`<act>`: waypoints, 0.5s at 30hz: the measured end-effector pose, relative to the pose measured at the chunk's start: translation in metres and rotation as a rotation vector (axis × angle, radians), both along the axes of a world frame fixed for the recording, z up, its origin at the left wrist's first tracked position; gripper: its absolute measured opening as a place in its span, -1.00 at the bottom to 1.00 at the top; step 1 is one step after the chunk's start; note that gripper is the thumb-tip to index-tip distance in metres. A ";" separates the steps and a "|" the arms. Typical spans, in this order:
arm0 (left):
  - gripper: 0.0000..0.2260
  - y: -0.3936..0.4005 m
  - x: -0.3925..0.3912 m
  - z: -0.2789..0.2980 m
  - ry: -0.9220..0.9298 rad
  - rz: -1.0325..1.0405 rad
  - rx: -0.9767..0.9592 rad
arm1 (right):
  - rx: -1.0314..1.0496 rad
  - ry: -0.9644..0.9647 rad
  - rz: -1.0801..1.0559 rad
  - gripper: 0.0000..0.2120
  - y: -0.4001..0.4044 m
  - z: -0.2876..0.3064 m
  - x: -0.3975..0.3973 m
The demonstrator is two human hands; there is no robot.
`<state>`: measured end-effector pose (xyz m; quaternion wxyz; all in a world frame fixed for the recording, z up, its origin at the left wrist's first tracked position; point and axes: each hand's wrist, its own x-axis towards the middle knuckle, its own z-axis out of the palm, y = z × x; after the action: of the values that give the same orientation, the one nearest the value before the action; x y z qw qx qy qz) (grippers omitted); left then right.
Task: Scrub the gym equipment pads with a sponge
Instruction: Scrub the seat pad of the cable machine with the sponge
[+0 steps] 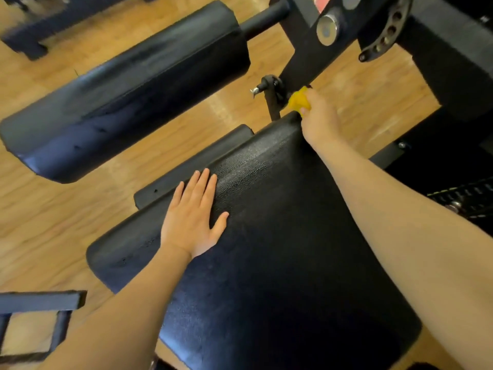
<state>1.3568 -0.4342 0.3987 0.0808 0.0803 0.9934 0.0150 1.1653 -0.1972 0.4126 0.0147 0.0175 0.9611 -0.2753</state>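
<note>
A wide black padded seat point(266, 236) fills the middle of the head view, its textured surface shiny. My left hand point(192, 217) lies flat on its left part, fingers spread, holding nothing. My right hand point(318, 116) is at the seat's far corner, closed around a yellow sponge point(298, 100) that touches the pad's far edge. A second long black pad point(128, 84) stretches across the upper left, raised above the floor. A narrow black pad point(192, 164) shows just beyond the seat's left edge.
The machine's black steel frame point(453, 62) runs along the upper right, with a metal bolt cap point(327, 29), a holed adjustment plate point(386, 33) and a pull pin point(266, 86). Wooden floor point(53, 209) lies below. A dark metal frame point(40, 316) sits at lower left.
</note>
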 end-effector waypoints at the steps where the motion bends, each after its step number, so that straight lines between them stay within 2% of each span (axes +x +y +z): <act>1: -0.35 0.000 0.000 0.000 -0.007 0.000 -0.009 | 0.051 0.031 0.093 -0.76 -0.012 0.000 0.005; 4: -0.35 -0.001 0.000 0.000 -0.019 -0.004 -0.022 | 0.185 0.127 0.256 -0.80 -0.038 0.001 0.039; 7: -0.35 -0.001 -0.001 0.001 -0.026 -0.001 -0.030 | 0.103 0.122 0.348 -0.58 -0.038 -0.003 0.087; 9: -0.35 -0.001 -0.002 0.001 -0.025 0.000 -0.036 | 0.128 0.066 0.429 -0.50 -0.034 -0.003 0.103; 15: -0.34 -0.002 -0.002 0.000 -0.022 0.003 -0.048 | 0.103 0.030 0.272 -0.59 -0.041 0.008 0.049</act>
<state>1.3544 -0.4365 0.3991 0.0936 0.0766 0.9926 -0.0077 1.2144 -0.2380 0.4205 0.0364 -0.1165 0.9675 -0.2215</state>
